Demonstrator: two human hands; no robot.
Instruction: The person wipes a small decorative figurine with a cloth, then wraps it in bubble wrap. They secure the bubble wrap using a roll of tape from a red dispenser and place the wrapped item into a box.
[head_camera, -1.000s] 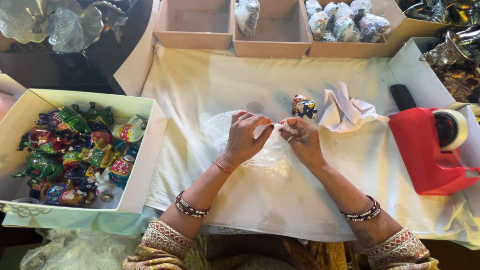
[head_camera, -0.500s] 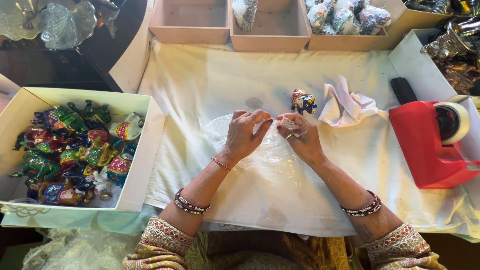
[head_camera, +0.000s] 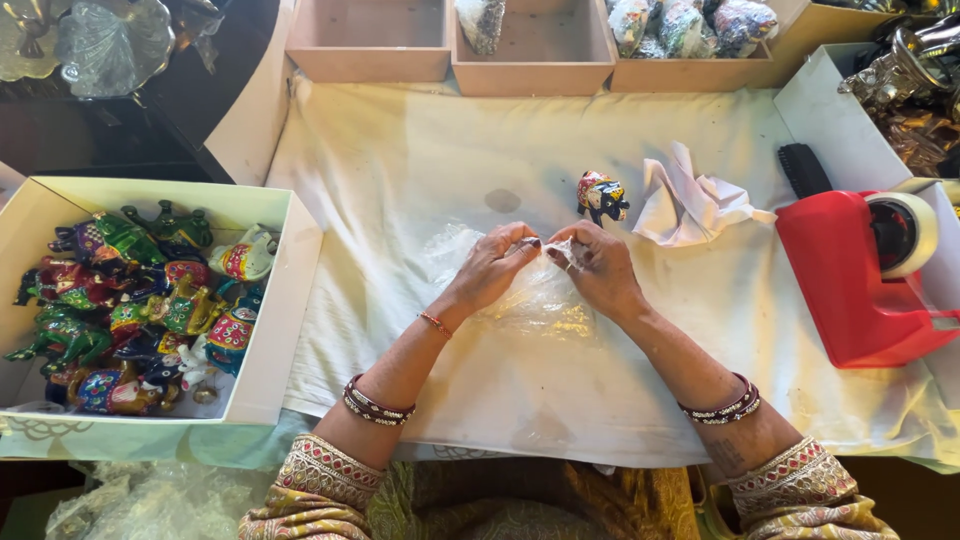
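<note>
Both hands, left hand (head_camera: 492, 268) and right hand (head_camera: 598, 268), pinch the clear plastic bag (head_camera: 530, 300) lying beneath their fingertips.

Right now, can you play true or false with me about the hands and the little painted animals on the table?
1. Both hands, left hand and right hand, pinch the clear plastic wrap. True.
2. The painted elephant figurine is inside the wrap. False: it stands on the white cloth just beyond the hands, uncovered.
3. The white box on the person's left is full of colourful figurines. True.
4. The red tape dispenser is on the person's left. False: it sits on the right.
5. Crumpled white paper lies beside the lone elephant. True.
</note>
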